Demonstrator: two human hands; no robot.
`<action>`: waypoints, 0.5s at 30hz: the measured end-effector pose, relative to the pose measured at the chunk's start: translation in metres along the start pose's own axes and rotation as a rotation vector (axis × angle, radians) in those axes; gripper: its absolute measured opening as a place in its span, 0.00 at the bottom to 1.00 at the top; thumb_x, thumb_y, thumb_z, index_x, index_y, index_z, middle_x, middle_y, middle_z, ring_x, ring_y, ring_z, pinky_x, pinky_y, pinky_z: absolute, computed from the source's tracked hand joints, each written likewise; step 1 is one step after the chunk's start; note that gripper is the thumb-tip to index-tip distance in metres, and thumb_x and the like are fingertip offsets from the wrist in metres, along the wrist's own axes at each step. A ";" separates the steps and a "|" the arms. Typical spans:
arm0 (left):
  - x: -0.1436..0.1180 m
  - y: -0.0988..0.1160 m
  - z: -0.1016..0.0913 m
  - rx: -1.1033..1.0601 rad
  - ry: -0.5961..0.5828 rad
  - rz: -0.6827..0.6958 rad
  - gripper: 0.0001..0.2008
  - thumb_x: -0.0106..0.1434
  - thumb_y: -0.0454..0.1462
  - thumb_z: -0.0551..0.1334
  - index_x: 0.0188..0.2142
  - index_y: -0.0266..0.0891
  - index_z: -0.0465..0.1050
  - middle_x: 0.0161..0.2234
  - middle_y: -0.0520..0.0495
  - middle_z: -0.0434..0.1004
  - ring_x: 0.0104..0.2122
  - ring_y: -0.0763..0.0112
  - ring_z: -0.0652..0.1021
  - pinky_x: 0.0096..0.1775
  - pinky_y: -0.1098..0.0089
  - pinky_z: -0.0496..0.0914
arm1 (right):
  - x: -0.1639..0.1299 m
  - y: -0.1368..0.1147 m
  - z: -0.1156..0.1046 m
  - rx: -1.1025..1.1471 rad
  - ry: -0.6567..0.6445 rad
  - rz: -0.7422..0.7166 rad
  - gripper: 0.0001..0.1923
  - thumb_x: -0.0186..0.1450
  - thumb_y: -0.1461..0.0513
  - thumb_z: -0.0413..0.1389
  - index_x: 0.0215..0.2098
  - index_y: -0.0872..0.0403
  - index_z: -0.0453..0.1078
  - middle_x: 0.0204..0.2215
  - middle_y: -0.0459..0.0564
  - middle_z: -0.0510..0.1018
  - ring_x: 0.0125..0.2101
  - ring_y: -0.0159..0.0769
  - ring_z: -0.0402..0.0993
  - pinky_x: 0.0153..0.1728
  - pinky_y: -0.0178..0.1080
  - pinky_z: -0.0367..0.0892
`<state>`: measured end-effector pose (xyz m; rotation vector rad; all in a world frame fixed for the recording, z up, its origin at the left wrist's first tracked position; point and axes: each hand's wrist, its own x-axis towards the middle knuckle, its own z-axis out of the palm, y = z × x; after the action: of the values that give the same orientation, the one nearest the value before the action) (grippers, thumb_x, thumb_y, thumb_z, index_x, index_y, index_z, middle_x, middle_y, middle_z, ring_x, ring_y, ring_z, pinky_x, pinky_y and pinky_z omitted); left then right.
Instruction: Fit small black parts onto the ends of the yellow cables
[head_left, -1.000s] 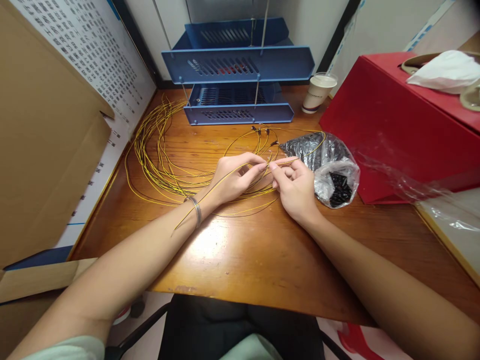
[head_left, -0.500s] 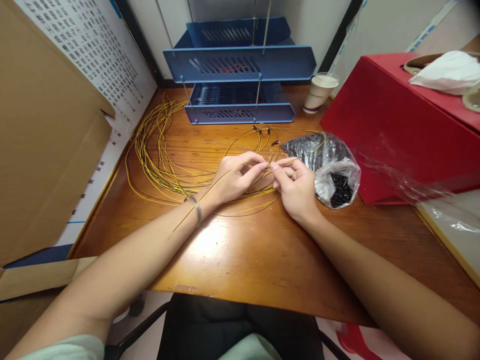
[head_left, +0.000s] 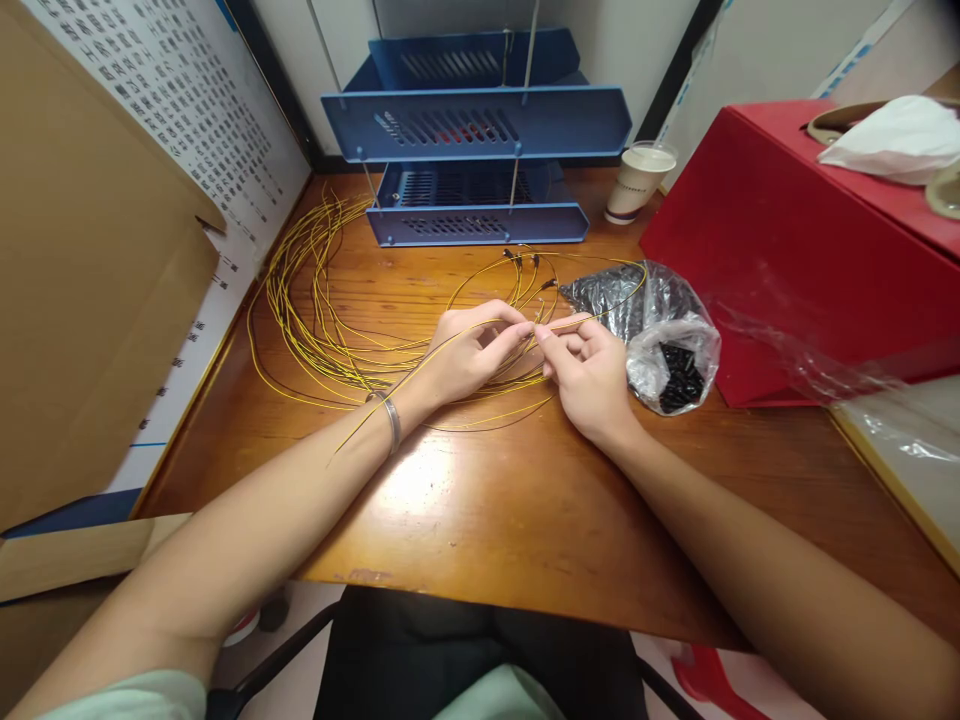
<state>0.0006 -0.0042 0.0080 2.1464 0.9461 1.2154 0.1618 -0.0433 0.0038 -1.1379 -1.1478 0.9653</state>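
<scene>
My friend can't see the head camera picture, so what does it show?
A person's left hand and right hand pinch a thin yellow wire over a wooden desk. Coiled wires lie left, a clear bag of small black pieces sits right, and blue trays stand behind.

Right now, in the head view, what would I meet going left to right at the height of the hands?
Cardboard, leftmost bend of the yellow wires, left hand, right hand, open mouth of the clear bag, red box.

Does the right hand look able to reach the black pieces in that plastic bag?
Probably yes: the black pieces show at the seemingly open mouth of the plastic bag, beside the right hand, though it seems to be pinching a wire.
</scene>
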 end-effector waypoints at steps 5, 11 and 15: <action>0.001 0.000 0.000 0.022 0.008 0.026 0.10 0.68 0.41 0.64 0.34 0.37 0.80 0.29 0.51 0.83 0.24 0.79 0.76 0.30 0.78 0.69 | 0.000 0.000 0.000 -0.012 -0.018 0.000 0.16 0.60 0.52 0.66 0.32 0.54 0.69 0.18 0.39 0.72 0.18 0.25 0.66 0.20 0.32 0.58; 0.000 -0.001 0.001 0.026 0.005 0.029 0.10 0.68 0.41 0.64 0.35 0.36 0.80 0.31 0.50 0.84 0.25 0.79 0.77 0.31 0.78 0.69 | 0.000 0.002 -0.001 0.013 -0.031 0.016 0.13 0.61 0.54 0.65 0.34 0.53 0.69 0.17 0.38 0.71 0.18 0.25 0.66 0.21 0.32 0.57; 0.000 -0.001 0.001 0.044 0.005 0.010 0.12 0.68 0.42 0.64 0.36 0.36 0.81 0.30 0.50 0.84 0.24 0.79 0.76 0.29 0.77 0.68 | 0.000 0.002 -0.001 0.022 -0.035 0.028 0.12 0.62 0.55 0.63 0.35 0.54 0.69 0.15 0.37 0.70 0.17 0.25 0.64 0.21 0.32 0.55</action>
<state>0.0010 -0.0039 0.0068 2.1858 0.9737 1.2166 0.1628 -0.0428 0.0020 -1.1262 -1.1498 1.0202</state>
